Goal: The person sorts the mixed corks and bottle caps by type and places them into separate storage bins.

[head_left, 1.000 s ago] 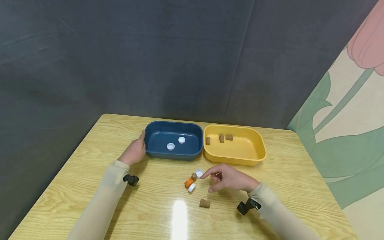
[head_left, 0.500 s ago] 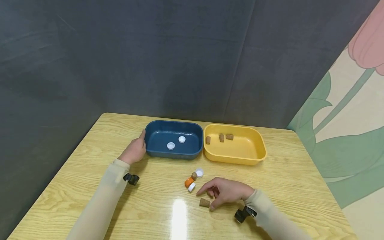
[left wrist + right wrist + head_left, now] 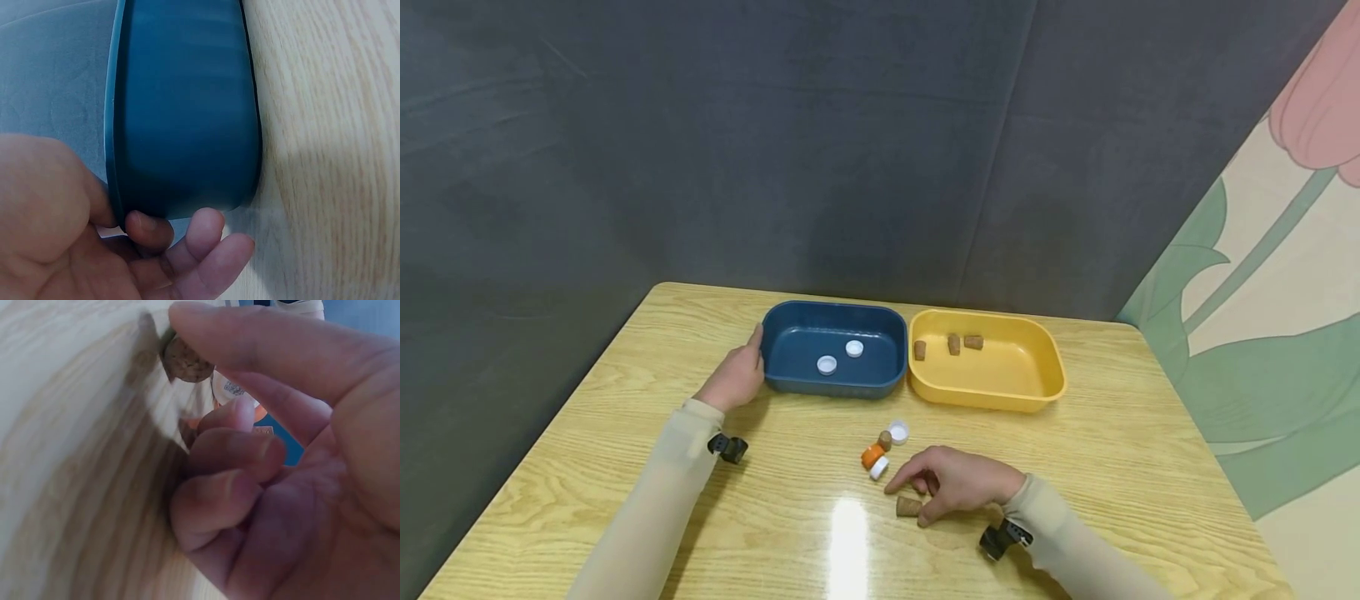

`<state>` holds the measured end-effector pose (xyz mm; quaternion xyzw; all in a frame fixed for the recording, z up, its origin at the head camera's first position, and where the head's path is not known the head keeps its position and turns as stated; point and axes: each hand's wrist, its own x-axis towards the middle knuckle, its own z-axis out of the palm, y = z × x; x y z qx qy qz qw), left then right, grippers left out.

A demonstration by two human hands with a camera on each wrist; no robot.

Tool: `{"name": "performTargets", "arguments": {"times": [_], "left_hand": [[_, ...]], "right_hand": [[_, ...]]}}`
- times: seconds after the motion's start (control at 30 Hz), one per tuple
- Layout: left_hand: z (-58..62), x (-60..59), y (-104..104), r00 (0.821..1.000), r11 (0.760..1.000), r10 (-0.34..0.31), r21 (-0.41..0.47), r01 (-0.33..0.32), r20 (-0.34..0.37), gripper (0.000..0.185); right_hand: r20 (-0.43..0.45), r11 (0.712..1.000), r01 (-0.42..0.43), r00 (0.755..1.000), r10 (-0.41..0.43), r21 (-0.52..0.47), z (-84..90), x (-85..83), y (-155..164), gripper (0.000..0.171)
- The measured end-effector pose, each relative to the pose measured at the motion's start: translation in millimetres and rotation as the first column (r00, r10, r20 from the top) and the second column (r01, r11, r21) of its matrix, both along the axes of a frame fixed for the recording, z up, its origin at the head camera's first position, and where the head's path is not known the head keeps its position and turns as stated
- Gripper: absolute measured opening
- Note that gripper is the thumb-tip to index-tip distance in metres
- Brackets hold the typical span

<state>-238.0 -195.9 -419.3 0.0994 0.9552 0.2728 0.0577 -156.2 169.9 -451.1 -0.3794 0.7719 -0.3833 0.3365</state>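
Brown cork stopper (image 3: 910,506) lying on its side on the pale wood-grain table (image 3: 625,467), pinched between thumb and curled forefinger of the right hand (image 3: 958,482); apparently not lifted off the wood yet. Seen from the right wrist, a cork end near the forefinger tip, though hard to say whether the same one or its smaller neighbour.

Just beyond the knuckles, a loose cluster: small cork stub (image 3: 885,440), orange plastic cap (image 3: 872,456) and two white plastic caps (image 3: 898,432), touching or nearly so.

Further left, left hand (image 3: 737,377) clasping the near left corner of the dark blue rounded plastic tray (image 3: 835,392), thumb on the rim, fingers curled against the wall.

Sorting judged partly done: two white caps (image 3: 827,365) inside the blue tray, three corks (image 3: 953,344) inside the yellow rounded plastic tray (image 3: 985,400) beside it. Left on the table: two corks, two white caps, one orange cap.

Plenty of bare tabletop between hand and yellow tray. Low tray walls to pass over. Cluster close on the left, easily nudged. Table edges well apart from everything.
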Motion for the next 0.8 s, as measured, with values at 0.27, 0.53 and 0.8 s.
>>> {"name": "performTargets", "arguments": {"times": [0.27,0.53,0.8], "left_hand": [[-0.2,-0.2,-0.9,1.0,1.0,-0.006,0.002,0.006,-0.005,0.058],[0.5,-0.4,-0.3,1.0,1.0,0.002,-0.01,-0.001,0.015,0.059],[0.2,-0.5,-0.4,1.0,1.0,-0.004,-0.012,0.004,0.003,0.058]], "right_hand": [[0.005,1.0,-0.026,1.0,0.026,0.009,3.4,0.8,-0.3,0.046],[-0.05,0.995,-0.083,0.995,0.086,0.059,9.6,3.6,-3.8,0.054],[-0.104,0.996,-0.057,0.993,0.063,0.062,6.9,3.4,-3.1,0.047]]}}
